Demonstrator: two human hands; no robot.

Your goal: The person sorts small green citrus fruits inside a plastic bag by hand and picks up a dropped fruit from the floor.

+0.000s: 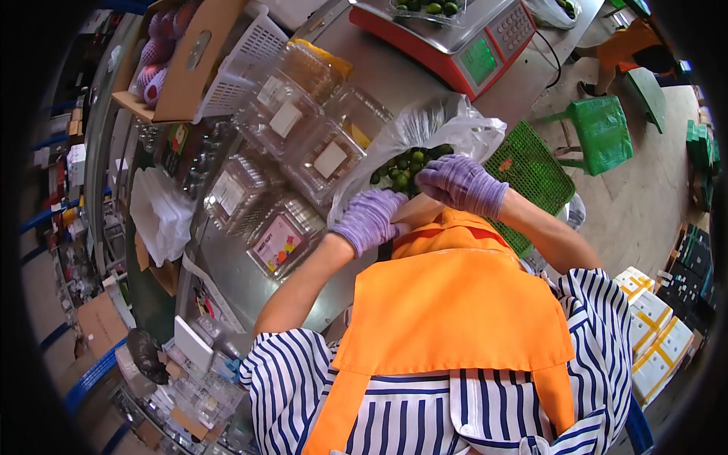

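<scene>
A clear plastic bag (455,121) lies open near the table's front edge, with small green round fruits (406,168) inside. My left hand (369,218), in a purple knitted glove, is at the bag's near left rim, its fingers curled on the plastic. On the right side, my right hand (461,182), gloved the same way, has its fingers bent together at the fruits; what lies under the fingertips is hidden. Stacked clear plastic boxes (330,161) stand left of the bag. A green mesh basket (535,174) is beyond my right wrist.
A red scale (455,45) carries a clear box of green fruits (432,7). Back left are a white basket (235,64) and a carton (182,57) of net-wrapped fruit. Green stool (599,133) on the right; white foam boxes (652,334) lower right.
</scene>
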